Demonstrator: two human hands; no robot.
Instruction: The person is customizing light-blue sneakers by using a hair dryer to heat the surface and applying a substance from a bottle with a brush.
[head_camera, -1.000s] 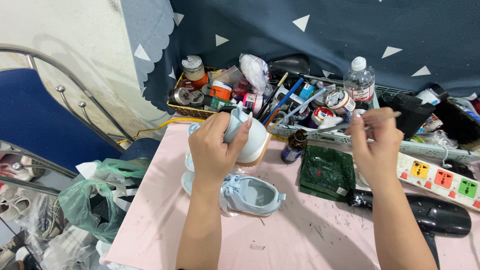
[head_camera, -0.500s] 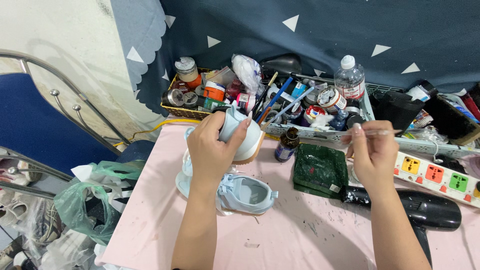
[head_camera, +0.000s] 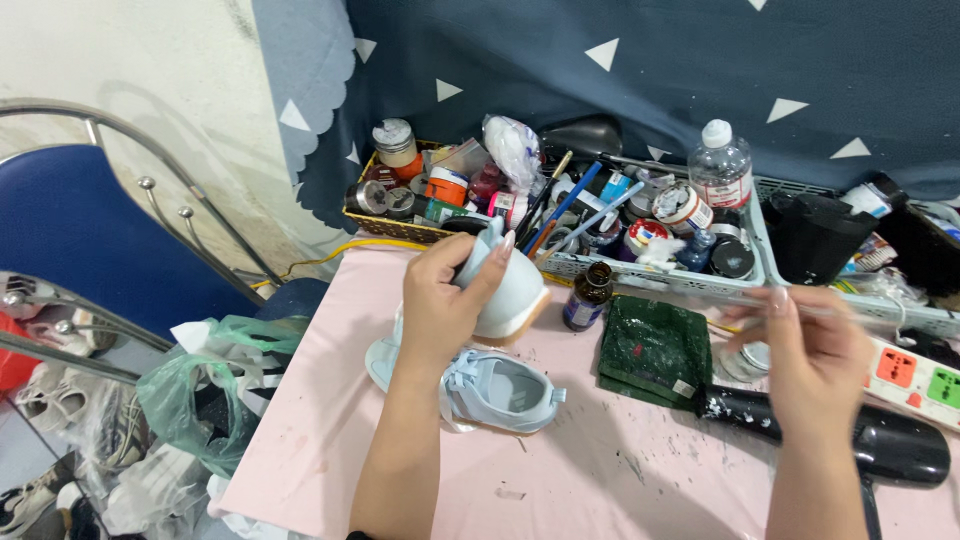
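Just above the centre of the frame, a small pale-blue shoe (head_camera: 505, 290) is held off the pink counter (head_camera: 320, 430), toe tipped up, its tan sole edge turned toward the lower right. The left hand (head_camera: 440, 305) is clenched around it, fingers wrapped over the upper and thumb behind. Its mate, a second pale-blue shoe (head_camera: 490, 388), lies on the counter directly beneath, laces to the left and opening facing up.

At the right of the frame the right hand (head_camera: 815, 355) pinches a thin brush or stick (head_camera: 745, 300) between thumb and fingertips; the hand is blurred, so I can't be sure which tool it is or whether its tip is loaded.

Good work here, as I judge it, means a firm but not crushing left grip, with the sole edge angled toward the tool so the stroke stays in sight, and the wrist braced over the counter.

Between the hands stand a small brown glass bottle (head_camera: 588, 297) and a folded dark green cloth (head_camera: 655, 350), close enough to knock. A black hair dryer (head_camera: 880, 445) lies at lower right, and a white tray of paints and brushes (head_camera: 640, 268) sits behind.
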